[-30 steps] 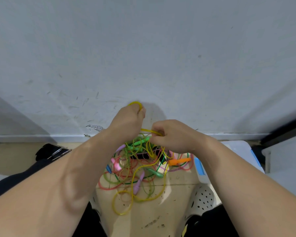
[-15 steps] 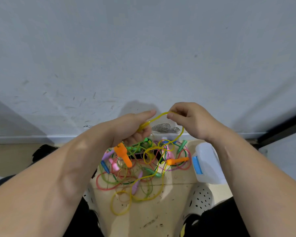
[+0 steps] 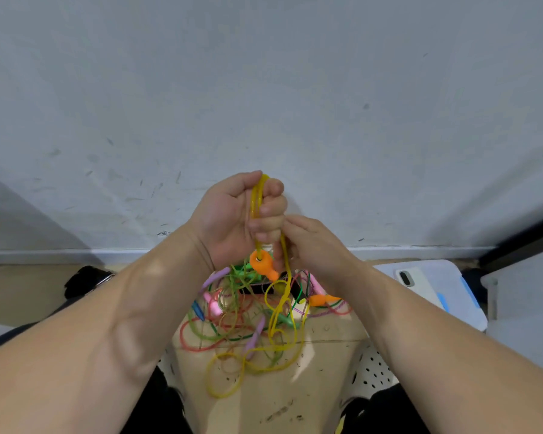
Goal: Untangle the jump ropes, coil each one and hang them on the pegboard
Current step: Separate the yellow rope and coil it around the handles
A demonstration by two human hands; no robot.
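A tangle of jump ropes (image 3: 248,321) in green, red, pink, purple and yellow lies on the floor between my knees. My left hand (image 3: 232,220) is raised in front of the wall and grips doubled strands of the yellow rope (image 3: 257,195). One orange handle (image 3: 263,265) hangs just below that fist. My right hand (image 3: 314,245) is beside it and pinches a yellow strand that runs down into the pile. A second orange handle (image 3: 322,299) lies in the tangle. No pegboard is in view.
A grey wall (image 3: 264,89) stands close ahead. A white box (image 3: 445,296) with a phone (image 3: 416,285) on it sits on the right. A perforated white stool (image 3: 373,368) is under me. Dark objects (image 3: 85,280) lie at the left.
My left hand rose and turned palm toward me, gathering the yellow rope into a doubled loop. My right hand dropped lower beside it. The orange handle lifted out of the pile.
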